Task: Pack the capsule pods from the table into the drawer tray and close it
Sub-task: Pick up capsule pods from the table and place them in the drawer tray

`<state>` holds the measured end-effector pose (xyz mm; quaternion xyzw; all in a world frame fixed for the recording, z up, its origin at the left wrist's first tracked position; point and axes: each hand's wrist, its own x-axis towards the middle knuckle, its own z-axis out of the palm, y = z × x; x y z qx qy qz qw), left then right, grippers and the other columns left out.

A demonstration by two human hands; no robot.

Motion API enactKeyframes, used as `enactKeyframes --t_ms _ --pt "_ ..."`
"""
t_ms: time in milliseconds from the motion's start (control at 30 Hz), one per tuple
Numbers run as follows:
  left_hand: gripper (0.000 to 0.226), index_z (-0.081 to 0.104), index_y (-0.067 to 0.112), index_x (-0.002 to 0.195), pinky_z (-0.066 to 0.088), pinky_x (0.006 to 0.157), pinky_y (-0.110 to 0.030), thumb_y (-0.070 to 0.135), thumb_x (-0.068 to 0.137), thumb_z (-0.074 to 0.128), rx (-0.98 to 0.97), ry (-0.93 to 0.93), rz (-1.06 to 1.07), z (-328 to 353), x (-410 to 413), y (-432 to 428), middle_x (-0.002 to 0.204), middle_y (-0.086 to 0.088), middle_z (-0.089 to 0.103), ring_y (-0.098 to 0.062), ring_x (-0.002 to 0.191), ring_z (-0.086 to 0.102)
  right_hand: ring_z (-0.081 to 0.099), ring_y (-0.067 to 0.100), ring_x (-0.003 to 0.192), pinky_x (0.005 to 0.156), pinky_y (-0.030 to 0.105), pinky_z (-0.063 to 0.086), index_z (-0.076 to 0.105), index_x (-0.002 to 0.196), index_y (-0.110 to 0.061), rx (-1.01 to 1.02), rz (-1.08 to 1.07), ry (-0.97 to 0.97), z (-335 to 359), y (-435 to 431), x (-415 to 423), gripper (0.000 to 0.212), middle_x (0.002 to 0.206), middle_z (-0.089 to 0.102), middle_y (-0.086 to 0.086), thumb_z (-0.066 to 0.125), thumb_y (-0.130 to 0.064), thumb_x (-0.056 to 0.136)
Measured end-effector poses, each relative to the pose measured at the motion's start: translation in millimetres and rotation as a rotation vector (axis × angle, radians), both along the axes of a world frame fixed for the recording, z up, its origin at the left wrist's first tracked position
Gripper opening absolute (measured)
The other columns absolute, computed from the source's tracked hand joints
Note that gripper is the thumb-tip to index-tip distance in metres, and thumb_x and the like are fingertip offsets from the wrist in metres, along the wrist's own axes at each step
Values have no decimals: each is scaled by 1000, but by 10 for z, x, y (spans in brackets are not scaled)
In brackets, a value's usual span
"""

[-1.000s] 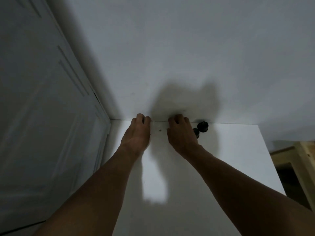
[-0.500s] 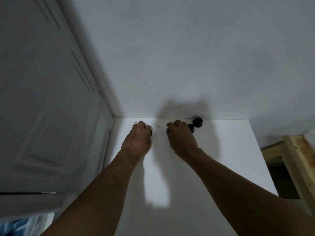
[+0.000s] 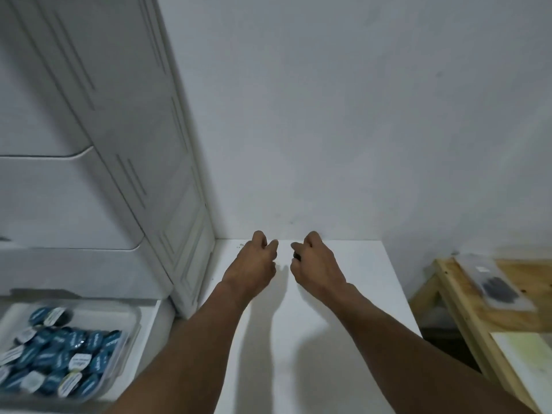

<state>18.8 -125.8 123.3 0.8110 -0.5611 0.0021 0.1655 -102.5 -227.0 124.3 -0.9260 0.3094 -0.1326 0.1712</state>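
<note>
My right hand [image 3: 316,264] hovers over the back of the white table [image 3: 343,294], its fingers curled round a dark capsule pod [image 3: 296,256] that peeks out by the thumb. Beside it, my left hand [image 3: 254,264] has its fingers curled under; whether it holds anything is hidden. No loose pods show on the table. At the lower left, the open drawer holds a clear tray [image 3: 134,321] filled with several blue-lidded capsule pods [image 3: 59,363].
A tall white drawer unit [image 3: 119,144] stands against the table's left edge, with the open drawer sticking out below. A grey wall runs behind the table. To the right is a wooden bench [image 3: 466,312] with a clear packet [image 3: 495,285] on it.
The view has pulled back and swung left, bringing the open drawer into sight. Both hands have lifted off the table's back edge. The two black pods beside my right hand no longer lie there.
</note>
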Motion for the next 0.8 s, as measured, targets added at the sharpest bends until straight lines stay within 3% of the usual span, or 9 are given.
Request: enactKeyframes --t_ms 67,167,333,467,567,633,700,800 --pt "35 54 3 114 48 58 -35 2 80 61 -35 -54 -10 171 -233 174 100 -13 52 -27 68 52 54 29 82 77 38 49 58 96 -5 -19 11 -38 199 165 -243 16 100 47 7 45 -9 86" --pt "38 57 4 108 48 57 -36 5 73 73 -110 -126 11 411 -584 472 94 -11 59 -28 73 58 51 27 93 79 35 45 52 121 -10 -70 29 -101 434 386 -583 36 104 55 7 48 -11 85" --pt "32 58 7 79 48 54 -34 3 60 84 -214 -205 32 787 -1112 1018 74 -7 59 -27 65 56 47 24 90 73 32 41 51 109 -10 -135 50 -150 772 790 -1083 25 98 58 5 51 -15 85" --pt "37 64 7 96 48 61 -33 9 65 84 -284 -167 115 879 -1462 1495 86 -9 63 -30 76 59 52 25 84 70 29 40 59 102 -10 -178 102 -162 915 1182 -1439 20 100 57 6 51 -15 85" --pt "33 65 8 96 41 60 -26 10 68 82 -307 -158 157 976 -1697 1809 87 -8 63 -28 76 59 53 22 79 68 24 37 62 107 -9 -150 146 -179 981 1445 -1625 23 106 52 4 50 -14 87" --pt "32 64 7 103 45 63 -29 12 74 77 -316 -145 180 1050 -1811 1994 95 -9 62 -29 80 61 56 23 81 69 25 42 63 109 -9 -149 170 -193 1049 1603 -1689 24 105 50 3 50 -13 88" --pt "39 60 9 116 48 71 -31 14 80 73 -323 -140 204 1107 -1879 2172 108 -9 60 -29 88 62 59 26 85 74 31 48 61 113 -11 -151 198 -212 1133 1768 -1704 27 106 52 3 51 -12 87" --pt "48 54 9 126 47 80 -30 16 82 71 -330 -144 229 1200 -1896 2412 118 -9 57 -28 98 61 57 27 84 68 31 41 50 111 -16 -154 228 -227 1259 2015 -1663 25 100 54 2 53 -14 86"
